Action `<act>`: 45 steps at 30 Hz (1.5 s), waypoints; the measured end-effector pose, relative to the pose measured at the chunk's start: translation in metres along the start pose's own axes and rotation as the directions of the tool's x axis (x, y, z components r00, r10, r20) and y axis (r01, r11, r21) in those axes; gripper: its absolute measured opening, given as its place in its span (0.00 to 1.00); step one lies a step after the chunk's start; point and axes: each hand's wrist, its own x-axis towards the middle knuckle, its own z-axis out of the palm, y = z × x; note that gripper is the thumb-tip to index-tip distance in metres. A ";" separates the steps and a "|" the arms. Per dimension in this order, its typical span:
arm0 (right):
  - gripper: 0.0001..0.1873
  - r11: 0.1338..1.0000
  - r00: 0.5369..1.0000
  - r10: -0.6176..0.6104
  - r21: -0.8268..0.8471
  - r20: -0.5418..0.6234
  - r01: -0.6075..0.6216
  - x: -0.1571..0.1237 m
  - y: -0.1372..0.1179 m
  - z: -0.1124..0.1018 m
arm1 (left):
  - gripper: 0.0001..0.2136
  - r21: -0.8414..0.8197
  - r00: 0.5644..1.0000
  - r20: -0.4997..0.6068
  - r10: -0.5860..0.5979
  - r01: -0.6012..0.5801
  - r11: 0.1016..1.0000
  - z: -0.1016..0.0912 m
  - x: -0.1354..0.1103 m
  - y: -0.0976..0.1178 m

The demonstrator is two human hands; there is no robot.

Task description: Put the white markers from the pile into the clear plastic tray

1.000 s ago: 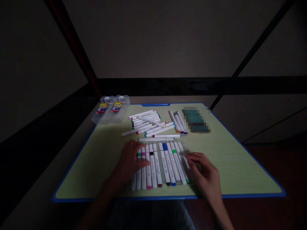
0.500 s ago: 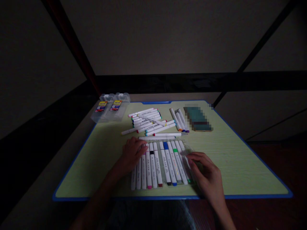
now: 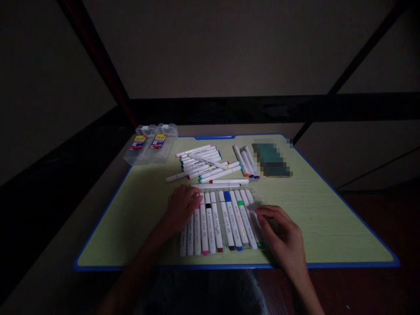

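Several white markers with coloured caps lie side by side in a row [image 3: 218, 221] near the front of a pale green table [image 3: 141, 218]. My left hand [image 3: 182, 206] rests on the upper left end of the row, fingers curled over the marker tops. At the row's right edge my right hand [image 3: 282, 236] lies with its fingers bent against the outermost marker and a clear plastic sleeve. Neither hand has lifted anything off the table.
Behind the row lies a loose pile of markers [image 3: 201, 164], a single marker lying crosswise [image 3: 215, 186] and a small group [image 3: 246, 162]. Two clear plastic cases [image 3: 151, 146] stand at the back left. A dark green blurred block [image 3: 271, 159] sits back right.
My left hand has slid up along the row towards the marker tops. The right hand has barely moved. The view has tilted slightly.
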 end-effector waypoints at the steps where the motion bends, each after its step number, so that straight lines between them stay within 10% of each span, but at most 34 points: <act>1: 0.07 1.000 1.000 -0.002 -0.001 0.001 0.002 0.000 0.000 0.000 | 0.12 -0.006 1.000 -0.001 -0.005 0.005 1.000 -0.001 0.000 0.001; 45: 0.06 1.000 1.000 -0.016 0.000 0.015 0.016 0.002 -0.003 0.000 | 0.05 -0.397 0.995 -0.067 -0.068 0.036 0.917 -0.007 0.003 0.006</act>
